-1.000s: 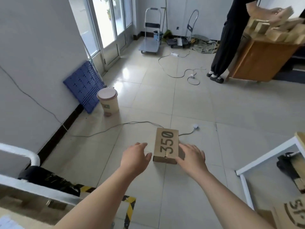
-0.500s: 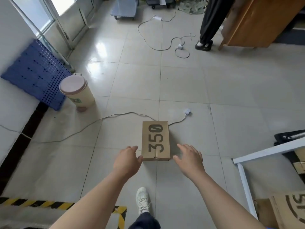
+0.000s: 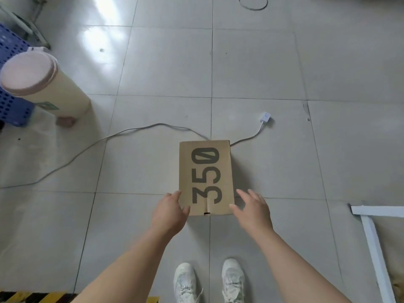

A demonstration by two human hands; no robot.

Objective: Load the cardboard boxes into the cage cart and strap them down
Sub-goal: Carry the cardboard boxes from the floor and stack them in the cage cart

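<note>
A brown cardboard box [image 3: 205, 171] printed with "350" lies flat on the tiled floor just ahead of my feet. My left hand [image 3: 169, 212] is open at the box's near left corner, its fingertips at the box's edge. Fingers spread, my right hand [image 3: 253, 209] hovers open beside the near right corner, not gripping. A white frame [image 3: 371, 232], possibly the cart's edge, shows at the right border; the rest of it is out of view.
A grey power cord [image 3: 91, 145] runs across the floor behind the box and ends in a white plug [image 3: 265, 117]. A cream bin with a pink lid [image 3: 41, 84] stands at the left, in front of a blue perforated panel [image 3: 11, 84]. Yellow-black tape [image 3: 32, 297] marks the near floor.
My head has tilted down and I have stepped closer, so the box looks larger and my shoes appear. Both hands have dropped toward the near corners of the box.
</note>
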